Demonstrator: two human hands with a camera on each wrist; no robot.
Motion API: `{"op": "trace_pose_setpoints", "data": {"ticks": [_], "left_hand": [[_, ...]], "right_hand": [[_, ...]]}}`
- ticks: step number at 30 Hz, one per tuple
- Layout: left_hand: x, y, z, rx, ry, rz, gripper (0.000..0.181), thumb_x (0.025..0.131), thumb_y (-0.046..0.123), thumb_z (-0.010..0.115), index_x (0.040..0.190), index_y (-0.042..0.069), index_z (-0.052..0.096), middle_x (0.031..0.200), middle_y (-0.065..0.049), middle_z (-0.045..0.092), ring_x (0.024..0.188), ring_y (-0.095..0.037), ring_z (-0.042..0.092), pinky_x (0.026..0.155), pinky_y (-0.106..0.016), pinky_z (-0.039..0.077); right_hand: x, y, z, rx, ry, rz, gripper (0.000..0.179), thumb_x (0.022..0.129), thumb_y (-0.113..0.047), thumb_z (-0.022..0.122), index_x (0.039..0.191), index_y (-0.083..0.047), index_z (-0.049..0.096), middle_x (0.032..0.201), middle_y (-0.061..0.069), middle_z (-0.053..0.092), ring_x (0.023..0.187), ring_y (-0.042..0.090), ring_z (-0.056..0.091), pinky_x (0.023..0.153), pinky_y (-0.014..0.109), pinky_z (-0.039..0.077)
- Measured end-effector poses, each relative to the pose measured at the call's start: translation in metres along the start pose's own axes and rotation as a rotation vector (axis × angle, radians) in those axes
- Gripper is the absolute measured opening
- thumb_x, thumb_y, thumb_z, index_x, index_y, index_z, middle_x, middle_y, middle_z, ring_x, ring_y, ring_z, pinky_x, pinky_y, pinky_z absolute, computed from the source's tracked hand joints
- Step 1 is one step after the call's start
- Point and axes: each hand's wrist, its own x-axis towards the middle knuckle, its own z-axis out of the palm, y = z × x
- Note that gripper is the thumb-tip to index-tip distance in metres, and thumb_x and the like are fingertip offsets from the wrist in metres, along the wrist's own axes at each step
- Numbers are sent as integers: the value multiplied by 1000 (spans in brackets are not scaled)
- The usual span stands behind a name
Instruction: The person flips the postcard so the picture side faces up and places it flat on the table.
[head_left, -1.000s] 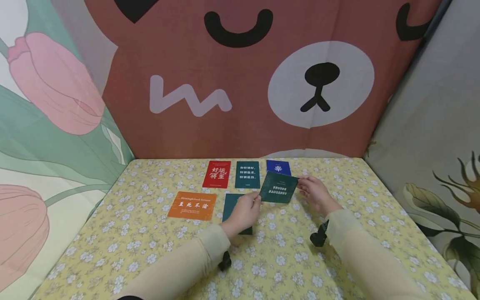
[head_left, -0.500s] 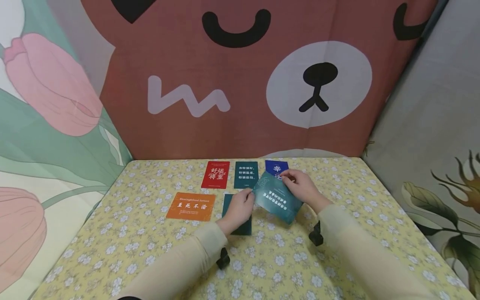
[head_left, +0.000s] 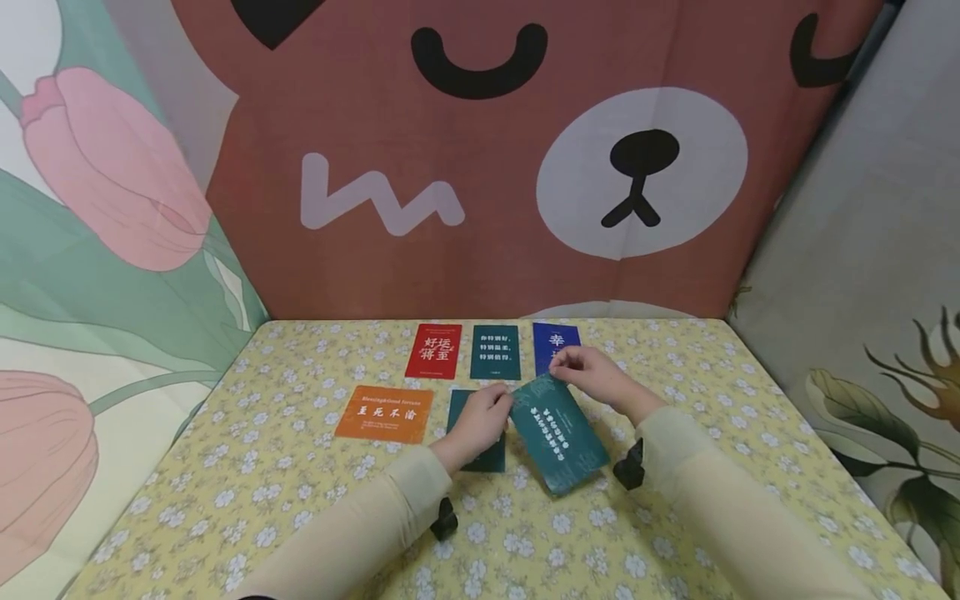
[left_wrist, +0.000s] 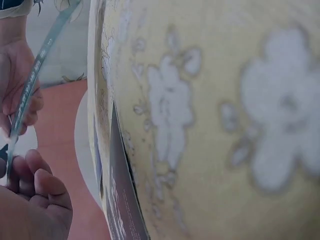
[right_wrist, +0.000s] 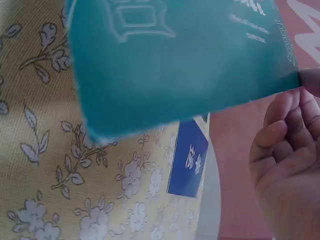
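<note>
A teal card (head_left: pixel 558 442) printed with white characters is held tilted above the table. My left hand (head_left: pixel 480 421) pinches its upper left corner, and my right hand (head_left: pixel 600 379) pinches its top corner. Seen almost edge-on in the left wrist view, the card (left_wrist: pixel 31 75) runs between both hands. The right wrist view shows the card's broad face (right_wrist: pixel 175 65) and my right hand (right_wrist: pixel 287 160) at its corner. Under my left hand lies another dark green card (head_left: pixel 487 458), partly hidden. Behind my right hand is a blue card (head_left: pixel 557 335), its lower part covered.
At the back of the floral-covered table (head_left: pixel 285 517) lie a red card (head_left: pixel 433 362) and a green card (head_left: pixel 495 365) beside the blue one. An orange card (head_left: pixel 384 414) lies in front of the red one. A bear-patterned cloth (head_left: pixel 495 267) hangs behind the table.
The held card has turned so that its long side hangs down toward the front right. My right hand has moved left, from the card's right corner to its top corner.
</note>
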Motion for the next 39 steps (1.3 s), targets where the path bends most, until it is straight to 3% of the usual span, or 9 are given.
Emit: {"op": "trace_pose_setpoints", "data": {"ticks": [3,5,7,11,15,22,25,32,39], "left_hand": [[0,0,1,-116,-29,-52,23,111,23,44,108,4,56,89,-15,61,77,-31,57,65,-35,46],[0,0,2,-183,-53,-97,25,111,26,47,123,5,54,99,-11,64,86,-30,62,73,-38,49],[0,-1,3,-217,-80,-133,35,110,26,51,138,6,49,108,-7,68,91,-24,65,80,-40,52],[0,-5,4,-237,-122,-163,45,109,19,53,151,8,44,115,-7,70,89,-18,67,81,-39,53],[3,-7,5,-252,-115,-176,40,109,12,50,149,5,48,109,-9,67,82,-20,64,75,-36,51],[10,-6,5,-230,92,-212,31,103,8,62,130,4,46,92,-10,64,77,-27,67,63,-30,50],[11,-8,4,-209,147,-212,27,101,7,66,122,3,48,88,-11,61,76,-26,67,65,-32,54],[15,-9,5,-154,100,-190,17,101,6,64,117,1,62,91,-8,57,72,-16,59,65,-31,53],[20,-7,9,-166,77,-204,30,103,9,63,128,-4,56,93,-9,60,72,-17,57,61,-30,47]], "right_hand": [[-2,3,-4,127,13,49,17,109,-12,53,113,2,63,97,7,62,86,23,55,79,48,49],[-3,5,-6,223,47,75,19,110,-14,52,114,2,60,97,6,61,85,21,54,77,41,49],[-4,8,-9,310,94,90,19,111,-15,50,115,3,58,97,6,59,84,19,54,76,36,51],[-7,16,-14,414,186,112,18,112,-14,47,116,2,53,100,4,57,87,15,57,78,30,53],[-14,25,-18,453,206,155,15,112,-11,44,116,2,50,103,5,54,90,16,58,81,31,54],[-22,34,-21,400,171,201,21,111,-6,41,125,8,48,102,6,57,90,20,60,81,36,54],[-25,37,-21,337,140,237,26,109,-7,43,128,9,49,102,8,59,91,22,61,81,38,53],[-35,47,-21,235,102,311,25,111,-17,49,122,4,59,98,7,61,83,19,56,73,37,52],[-40,57,-24,263,54,308,21,110,-9,49,114,9,59,86,7,59,75,17,53,66,32,49]]}}
